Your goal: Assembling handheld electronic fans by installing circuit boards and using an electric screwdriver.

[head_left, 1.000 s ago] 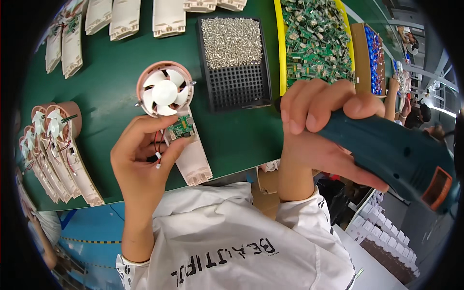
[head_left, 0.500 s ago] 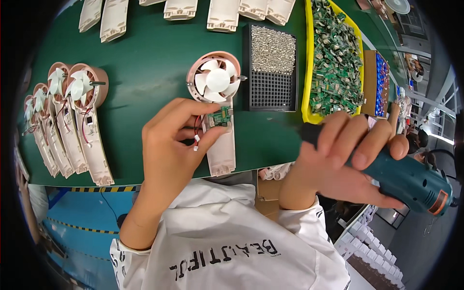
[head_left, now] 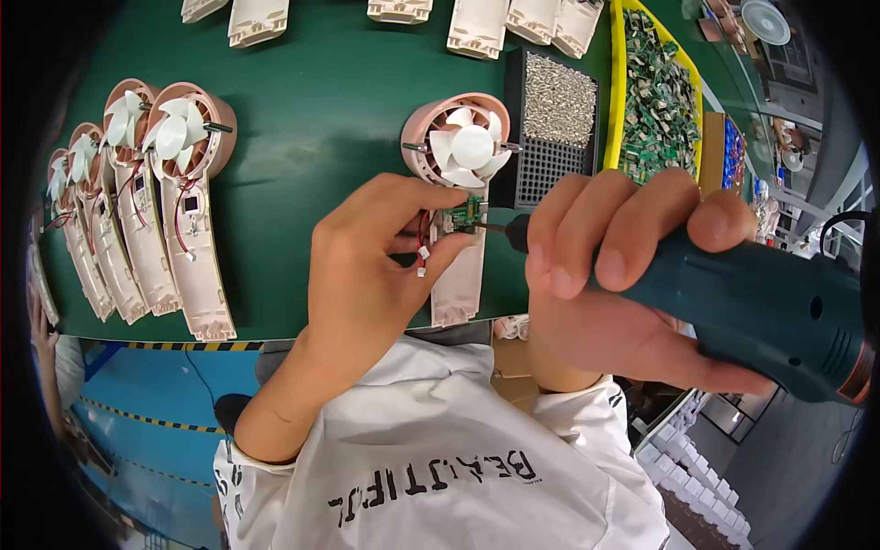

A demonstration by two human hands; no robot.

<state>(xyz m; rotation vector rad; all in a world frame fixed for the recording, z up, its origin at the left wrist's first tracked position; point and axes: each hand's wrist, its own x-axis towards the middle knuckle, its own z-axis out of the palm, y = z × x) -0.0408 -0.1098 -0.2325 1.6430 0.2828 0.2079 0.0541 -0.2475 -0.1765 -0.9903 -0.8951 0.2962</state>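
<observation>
Between thumb and forefinger, my left hand (head_left: 371,247) pinches a small green circuit board (head_left: 463,216) over the pale handle shell (head_left: 458,284) of a handheld fan. Red and black wires with white plugs (head_left: 423,257) hang beside those fingers. Above the board sits the fan's pink round head with white blades (head_left: 471,147). Wrapped round a dark teal electric screwdriver (head_left: 733,293), my right hand (head_left: 623,266) holds it sideways. Its thin bit (head_left: 493,225) reaches the board's right edge; whether a screw is on the tip cannot be made out.
A black tray of small metal screws (head_left: 559,101) and a yellow bin of green boards (head_left: 616,82) stand at the back right. Several half-built fans (head_left: 188,165) lie at left. Pale shells (head_left: 477,27) line the far side of the green table (head_left: 312,137).
My right hand has brought the screwdriver leftward, so its bit now meets the circuit board. My left hand keeps its pinch on the board. The whole view has shifted a little.
</observation>
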